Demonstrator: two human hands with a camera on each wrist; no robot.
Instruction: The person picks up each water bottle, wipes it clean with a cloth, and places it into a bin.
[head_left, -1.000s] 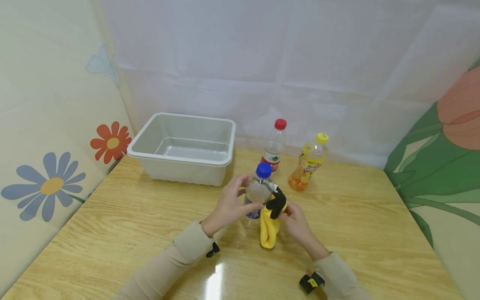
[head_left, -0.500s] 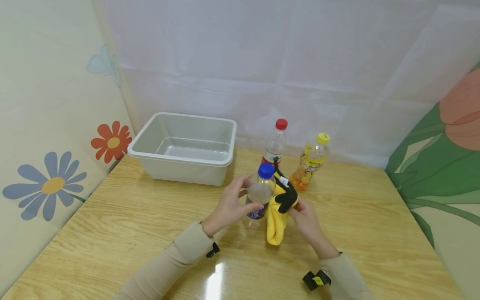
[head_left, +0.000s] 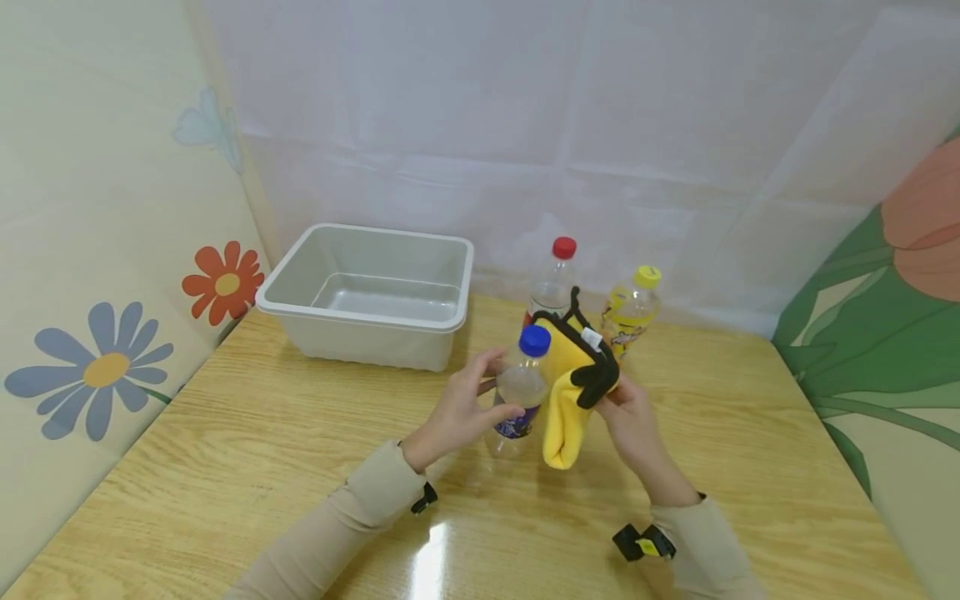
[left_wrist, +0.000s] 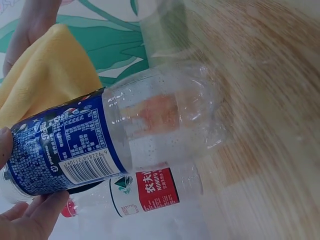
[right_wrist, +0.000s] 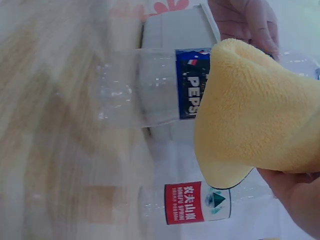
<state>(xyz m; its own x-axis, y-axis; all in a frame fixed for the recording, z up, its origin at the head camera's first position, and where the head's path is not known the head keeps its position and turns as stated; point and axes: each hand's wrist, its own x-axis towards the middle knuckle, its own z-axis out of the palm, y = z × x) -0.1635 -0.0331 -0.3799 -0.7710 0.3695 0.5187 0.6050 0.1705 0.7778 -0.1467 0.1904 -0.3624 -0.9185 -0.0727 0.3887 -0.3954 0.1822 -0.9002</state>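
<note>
My left hand (head_left: 459,410) grips a clear plastic bottle (head_left: 521,385) with a blue cap and a dark blue Pepsi label (left_wrist: 65,145). The bottle is close to upright, its base at the tabletop. To its right, my right hand (head_left: 636,423) pinches a folded yellow cloth (head_left: 564,417) with black edging and a small white tag. The cloth hangs above the table, its lower end drooping. In the right wrist view the fuzzy cloth (right_wrist: 250,110) covers part of the blue label. Some right fingers are hidden behind the cloth.
Behind the cloth stand a red-capped Nongfu Spring bottle (head_left: 557,279), partly hidden, and a yellow-capped bottle (head_left: 630,312) with a yellow label. A light grey plastic tub (head_left: 360,318) sits at the back left. A white sheet (head_left: 675,125) hangs along the table's back edge.
My right hand has moved right and upward with the cloth, drawing it away from the blue-capped bottle. The cloth has unfolded somewhat. My left hand has stayed around the bottle.
</note>
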